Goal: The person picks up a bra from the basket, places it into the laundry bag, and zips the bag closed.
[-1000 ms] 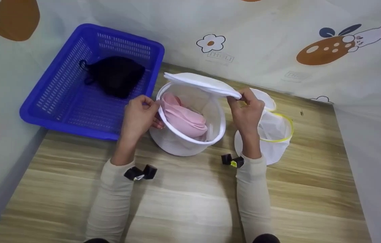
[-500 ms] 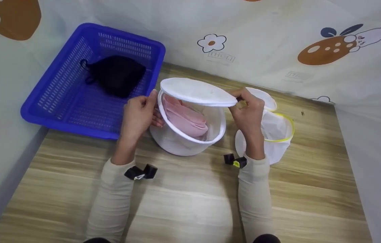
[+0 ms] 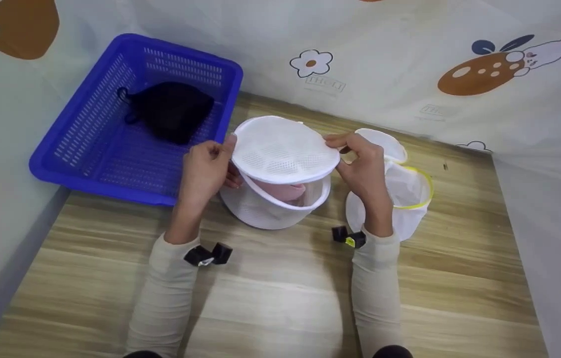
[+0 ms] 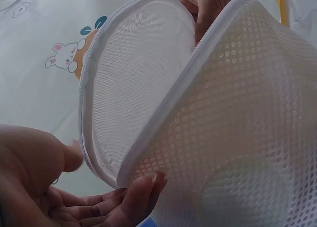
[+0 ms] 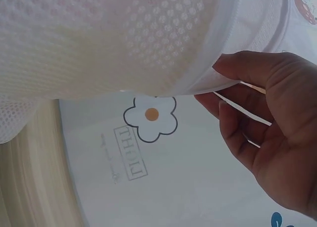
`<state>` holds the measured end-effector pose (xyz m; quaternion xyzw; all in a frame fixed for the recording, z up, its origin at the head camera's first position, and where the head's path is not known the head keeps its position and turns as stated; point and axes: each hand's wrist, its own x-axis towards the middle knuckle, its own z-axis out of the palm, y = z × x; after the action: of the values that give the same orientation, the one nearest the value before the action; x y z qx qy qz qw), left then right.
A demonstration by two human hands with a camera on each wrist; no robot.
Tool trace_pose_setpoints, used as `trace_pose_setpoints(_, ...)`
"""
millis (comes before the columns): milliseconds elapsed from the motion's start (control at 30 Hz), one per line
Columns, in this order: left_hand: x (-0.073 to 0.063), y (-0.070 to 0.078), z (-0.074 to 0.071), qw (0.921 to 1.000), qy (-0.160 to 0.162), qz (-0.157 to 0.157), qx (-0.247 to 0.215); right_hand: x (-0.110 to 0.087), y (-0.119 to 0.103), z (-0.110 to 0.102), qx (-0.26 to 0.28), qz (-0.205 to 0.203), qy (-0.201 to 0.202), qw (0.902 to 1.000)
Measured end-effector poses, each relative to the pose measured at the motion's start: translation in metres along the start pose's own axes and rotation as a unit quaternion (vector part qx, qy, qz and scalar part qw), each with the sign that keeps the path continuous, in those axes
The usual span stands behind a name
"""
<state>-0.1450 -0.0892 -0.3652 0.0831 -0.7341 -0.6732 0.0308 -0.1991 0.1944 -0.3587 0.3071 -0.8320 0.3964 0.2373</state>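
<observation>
A round white mesh laundry bag stands on the table in the head view. Its zip lid tilts over the opening, leaving a gap at the front. Through that gap shows part of a pink bra; the lid covers the rest. My left hand holds the bag's left side, thumb at the lid's edge and fingertips on the mesh wall. With thumb and fingers, my right hand pinches the lid's right edge. The right wrist view shows the right thumb on the lid's rim.
At the left stands a blue plastic basket with a black cloth item with loops inside. A smaller white bag with a yellow rim stands open on the right, behind my right wrist. A printed sheet hangs behind the table.
My right hand has brought the lid down and forward over the bag's opening, hiding most of the pink bra. My left thumb has shifted up to the lid's edge.
</observation>
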Motion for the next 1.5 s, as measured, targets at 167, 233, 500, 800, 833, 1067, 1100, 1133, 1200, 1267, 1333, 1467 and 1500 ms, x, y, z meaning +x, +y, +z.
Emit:
trace_pose_setpoints(167,0.000,0.000,-0.001,0.9999,-0.004,0.007,0.014,0.000,-0.002,-0.004,-0.014,-0.013,-0.037,0.9991)
trace_pose_setpoints(233,0.000,0.000,-0.001,0.9996,-0.004,0.009,0.025,0.000,-0.002,-0.006,-0.017,-0.015,-0.056,0.9982)
trace_pose_setpoints(500,0.001,-0.001,-0.001,0.9982,0.001,0.012,0.060,-0.002,-0.009,-0.009,-0.019,-0.014,-0.120,0.9925)
trace_pose_setpoints(800,0.002,0.000,-0.003,0.9928,0.025,0.002,0.117,-0.003,-0.012,-0.011,-0.024,-0.011,-0.173,0.9845)
trace_pose_setpoints(833,0.002,0.000,-0.003,0.9927,0.026,0.000,0.118,-0.003,-0.012,-0.011,-0.020,-0.012,-0.179,0.9836)
trace_pose_setpoints(1067,0.002,0.002,-0.002,0.9837,0.053,0.002,0.172,-0.002,-0.008,-0.008,0.008,0.034,-0.158,0.9868)
trace_pose_setpoints(1100,0.002,0.002,-0.002,0.9824,0.055,0.003,0.179,-0.002,-0.008,-0.006,0.009,0.060,-0.145,0.9875)
trace_pose_setpoints(1133,0.001,0.002,-0.002,0.9811,0.057,0.005,0.185,-0.002,-0.007,-0.004,0.011,0.092,-0.134,0.9867)
trace_pose_setpoints(1200,0.001,0.003,-0.002,0.9794,0.059,0.009,0.193,-0.001,-0.006,0.000,0.012,0.156,-0.119,0.9804)
trace_pose_setpoints(1267,0.000,0.004,-0.003,0.9782,0.061,0.012,0.198,-0.001,-0.004,0.004,0.014,0.208,-0.124,0.9700)
trace_pose_setpoints(1333,-0.001,0.004,-0.003,0.9768,0.060,0.015,0.205,-0.001,-0.001,0.007,0.027,0.248,-0.133,0.9591)
trace_pose_setpoints(1467,-0.002,0.005,-0.004,0.9730,0.052,0.018,0.224,0.000,0.000,0.013,0.076,0.303,-0.133,0.9406)
trace_pose_setpoints(1500,-0.002,0.006,-0.005,0.9718,0.049,0.020,0.230,0.000,0.000,0.015,0.082,0.313,-0.130,0.9372)
